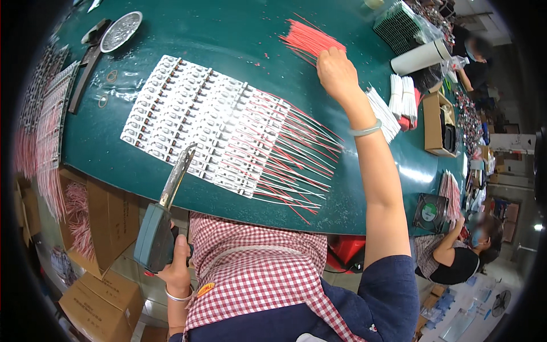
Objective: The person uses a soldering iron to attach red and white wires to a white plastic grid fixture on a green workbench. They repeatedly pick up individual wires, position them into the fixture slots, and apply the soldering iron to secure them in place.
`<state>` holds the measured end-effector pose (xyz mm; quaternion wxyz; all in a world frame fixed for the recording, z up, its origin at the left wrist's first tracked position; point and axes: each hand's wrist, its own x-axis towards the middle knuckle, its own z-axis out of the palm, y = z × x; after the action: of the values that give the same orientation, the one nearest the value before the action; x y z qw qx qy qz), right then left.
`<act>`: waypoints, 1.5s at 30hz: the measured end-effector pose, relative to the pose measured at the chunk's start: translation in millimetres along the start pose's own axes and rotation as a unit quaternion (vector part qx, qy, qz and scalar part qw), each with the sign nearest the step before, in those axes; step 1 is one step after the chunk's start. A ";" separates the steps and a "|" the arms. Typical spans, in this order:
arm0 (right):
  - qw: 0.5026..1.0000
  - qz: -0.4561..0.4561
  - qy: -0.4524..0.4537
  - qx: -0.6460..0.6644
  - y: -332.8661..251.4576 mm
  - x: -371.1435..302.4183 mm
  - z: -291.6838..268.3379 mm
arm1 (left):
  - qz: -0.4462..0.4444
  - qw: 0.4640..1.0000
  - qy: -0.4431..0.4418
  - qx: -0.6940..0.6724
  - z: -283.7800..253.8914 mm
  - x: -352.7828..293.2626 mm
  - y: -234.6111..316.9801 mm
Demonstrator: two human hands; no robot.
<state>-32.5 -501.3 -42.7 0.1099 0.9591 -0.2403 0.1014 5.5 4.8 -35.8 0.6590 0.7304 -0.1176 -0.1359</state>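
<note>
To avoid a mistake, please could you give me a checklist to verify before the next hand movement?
1. Left hand holds the gun-shaped tool: ok.
2. Right hand is at the red wire pile: ok.
3. Right hand has gripped a wire: cannot tell, the fingers cover it.
4. White panel lies on the green table: ok.
5. Red and white wires at the panel's right side are separated: not ok, several cross.
6. Tool tip is clear of the panel: cannot tell, they overlap in view.

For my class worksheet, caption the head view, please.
Left hand holds a tool pointed at white boards; right hand touches red wires.
</note>
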 end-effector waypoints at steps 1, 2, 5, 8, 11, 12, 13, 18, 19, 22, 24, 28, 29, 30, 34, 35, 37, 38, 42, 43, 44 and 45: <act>1.000 -0.003 -0.009 -0.007 -1.0 4.9 2.0 | -0.003 1.000 0.012 -0.002 0.6 -0.9 1.6; 1.000 0.003 -0.004 0.023 -2.1 8.5 3.4 | -0.005 1.000 0.023 -0.004 0.7 -1.3 2.6; 0.996 0.003 0.013 0.084 -17.0 18.3 -3.5 | -0.031 0.999 0.027 0.000 -4.8 -2.2 -0.4; 0.996 -0.011 0.050 0.079 -20.7 28.8 8.0 | -0.050 0.999 0.020 -0.006 -5.4 -1.6 -0.9; 0.994 -0.003 0.093 0.054 -21.1 38.3 17.9 | -0.031 0.999 0.023 -0.011 -3.9 1.5 6.1; 0.994 0.003 0.098 0.040 -17.8 40.2 19.5 | -0.035 0.999 0.027 -0.018 -3.1 2.3 7.2; 0.994 0.010 0.103 0.026 -15.6 41.8 21.4 | -0.038 0.999 0.030 -0.023 -3.0 3.7 8.3; 0.976 -0.009 0.218 0.003 0.2 39.8 54.1 | -0.063 0.997 0.022 0.030 -6.5 3.7 -0.8; 0.975 0.004 0.219 -0.030 -6.4 41.1 61.3 | -0.060 0.997 0.006 0.057 -12.0 2.7 -6.3; 0.958 0.011 0.287 -0.015 -6.8 42.1 79.1 | -0.021 0.998 0.006 0.055 -6.3 8.0 -12.0; 0.957 0.022 0.291 0.007 -12.7 42.1 67.3 | -0.042 0.996 0.054 0.050 2.6 10.2 -10.1; 0.964 0.036 0.261 0.040 -10.4 37.4 57.0 | 0.007 0.997 -0.034 0.062 4.2 15.7 24.0; 0.966 0.029 0.255 0.037 -8.8 37.3 53.7 | 0.006 0.998 -0.032 0.049 5.0 16.0 23.1; 0.968 0.021 0.247 0.035 -10.2 37.1 48.9 | 0.003 0.999 -0.028 0.038 3.1 15.3 20.4; 0.970 0.007 0.230 0.075 -11.4 35.4 14.7 | 0.000 0.996 -0.050 0.076 -3.3 14.2 17.5; 0.971 0.010 0.219 0.093 -13.6 34.9 1.9 | -0.008 0.998 -0.017 0.060 -1.8 14.6 11.4; 0.986 -0.027 0.159 0.036 -16.7 35.6 -27.9 | -0.029 0.998 0.051 0.028 2.1 11.9 -7.9; 0.991 -0.048 0.126 0.008 -19.7 34.4 -46.6 | -0.028 0.999 0.034 0.015 2.0 9.4 -8.3; 0.979 -0.117 -0.139 -0.090 -53.1 25.3 -117.8 | -0.018 1.000 0.019 -0.007 -0.2 7.2 1.6; 0.966 -0.145 -0.166 -0.133 -63.6 22.7 -119.1 | -0.026 0.998 0.053 -0.028 4.2 4.9 7.4; 0.954 -0.157 -0.190 -0.171 -72.0 18.9 -116.8 | -0.008 0.998 0.039 -0.057 5.3 4.3 11.5; 0.943 -0.166 -0.224 -0.181 -78.2 15.6 -112.6 | -0.009 0.997 0.040 -0.067 4.4 2.5 11.2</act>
<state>2.8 -411.6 56.0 0.2402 0.9472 -0.1107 -0.1812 6.4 -1.3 -25.2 0.7093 0.6906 -0.0752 -0.1195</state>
